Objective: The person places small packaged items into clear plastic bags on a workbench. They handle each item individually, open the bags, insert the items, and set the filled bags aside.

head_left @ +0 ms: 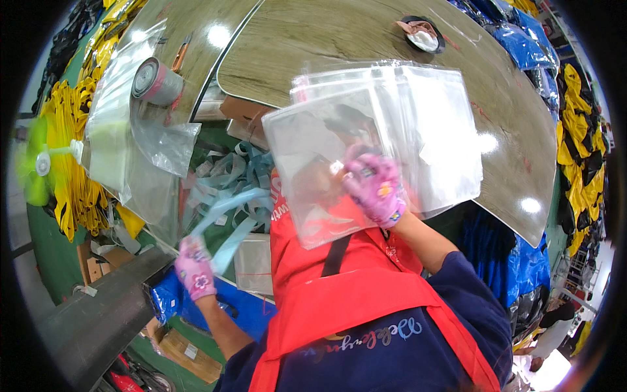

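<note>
My left hand [196,269], in a pink flowered glove, is low at the left with a pale blue tape strip [235,198] running from its fingers; motion blurs both. My right hand [376,188], in a matching glove, grips a clear plastic bag [313,147] near its middle, above my red apron [352,299]. More clear plastic bags [443,132] lie stacked beneath and to the right, on the wood-grain table [294,44] and overhanging its near edge. Loose pale blue strips [235,166] are heaped between my hands, left of the apron.
A grey tape roll [156,81], an orange-handled cutter [182,51] and clear plastic sheets [110,127] are on the left table. A green fan [41,161] stands beyond. A round dish [420,34] holds cloth at the far side. Yellow-black goods [580,152] are piled at right; a dark beam [108,304] crosses lower left.
</note>
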Tool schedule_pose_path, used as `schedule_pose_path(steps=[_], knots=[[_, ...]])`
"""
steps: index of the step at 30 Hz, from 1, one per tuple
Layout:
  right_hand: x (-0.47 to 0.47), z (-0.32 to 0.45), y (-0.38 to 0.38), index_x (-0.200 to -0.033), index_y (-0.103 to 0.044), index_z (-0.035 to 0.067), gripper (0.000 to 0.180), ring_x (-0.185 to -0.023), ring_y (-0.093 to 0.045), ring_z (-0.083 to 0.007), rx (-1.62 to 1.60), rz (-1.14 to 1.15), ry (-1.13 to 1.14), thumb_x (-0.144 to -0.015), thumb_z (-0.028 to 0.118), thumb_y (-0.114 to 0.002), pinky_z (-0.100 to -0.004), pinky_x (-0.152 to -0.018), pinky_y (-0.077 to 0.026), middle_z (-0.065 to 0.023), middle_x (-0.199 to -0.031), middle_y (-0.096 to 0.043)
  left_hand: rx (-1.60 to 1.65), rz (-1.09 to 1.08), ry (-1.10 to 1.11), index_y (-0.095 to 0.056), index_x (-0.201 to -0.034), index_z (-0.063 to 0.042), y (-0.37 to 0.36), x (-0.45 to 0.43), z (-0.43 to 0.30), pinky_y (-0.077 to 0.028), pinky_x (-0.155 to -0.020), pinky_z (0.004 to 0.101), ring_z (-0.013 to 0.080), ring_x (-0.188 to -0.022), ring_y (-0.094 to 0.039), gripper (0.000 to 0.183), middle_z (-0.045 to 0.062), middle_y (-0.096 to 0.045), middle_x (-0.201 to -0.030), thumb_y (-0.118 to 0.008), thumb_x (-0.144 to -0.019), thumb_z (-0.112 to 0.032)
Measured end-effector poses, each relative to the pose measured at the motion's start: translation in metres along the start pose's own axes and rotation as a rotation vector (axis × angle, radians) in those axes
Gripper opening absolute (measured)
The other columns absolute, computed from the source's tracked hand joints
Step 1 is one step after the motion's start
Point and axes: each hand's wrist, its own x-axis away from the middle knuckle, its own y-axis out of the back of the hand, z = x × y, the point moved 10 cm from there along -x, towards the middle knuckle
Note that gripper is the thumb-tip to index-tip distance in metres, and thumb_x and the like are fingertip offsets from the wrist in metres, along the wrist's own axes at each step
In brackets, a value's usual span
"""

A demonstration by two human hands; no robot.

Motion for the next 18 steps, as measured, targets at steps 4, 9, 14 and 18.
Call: schedule_pose_path(steps=[4, 9, 14, 18], knots=[[0.011, 0.018, -0.036, -0.102, -0.060, 0.014, 0.039, -0.103, -0.050, -0.0251, -0.156, 0.125, 0.017, -0.072, 0.039, -0.067, -0.0451, -0.083, -0.038, -0.0017, -0.108, -0.055, 0.127, -0.042, -0.007, -0.059, -0.107, 0.003, 0.032, -0.003, 0.008, -0.050, -0.060, 0.0295, 0.0178, -0.072, -0.065, 0.024, 0.014, -0.068, -0.091, -0.053, -0.091, -0.014], [0.027, 0.038, -0.045, -0.093, -0.058, 0.013, 0.034, -0.098, -0.050, -0.0295, -0.221, 0.244, -0.060, -0.073, 0.037, -0.068, -0.0453, -0.084, -0.038, -0.0077, -0.099, -0.055, 0.794, 0.325, 0.151, -0.052, -0.112, 0.001, -0.054, 0.033, -0.054, -0.050, -0.049, 0.0242, 0.0143, -0.066, -0.065, 0.030, 0.016, -0.068, -0.099, -0.055, -0.091, -0.021], [0.022, 0.023, -0.028, -0.084, -0.057, 0.010, 0.019, -0.088, -0.052, -0.0271, -0.422, 0.094, -0.149, -0.071, 0.016, -0.070, -0.0406, -0.079, -0.040, -0.0070, -0.087, -0.056, 0.977, 0.543, 0.111, -0.051, -0.111, 0.000, -0.115, 0.047, -0.096, -0.056, -0.050, 0.0314, 0.0212, -0.067, -0.067, 0.030, 0.020, -0.067, -0.096, -0.057, -0.091, -0.021], [0.057, -0.050, -0.019, -0.085, -0.062, 0.007, 0.013, -0.081, -0.057, -0.0251, -0.741, 0.085, -0.575, -0.076, -0.001, -0.058, -0.0345, -0.074, -0.045, -0.0089, -0.084, -0.059, 1.097, 0.570, 0.261, -0.051, -0.108, 0.001, -0.151, 0.048, -0.087, -0.057, -0.053, 0.0337, 0.0238, -0.067, -0.068, 0.028, 0.019, -0.066, -0.093, -0.055, -0.092, -0.022]])
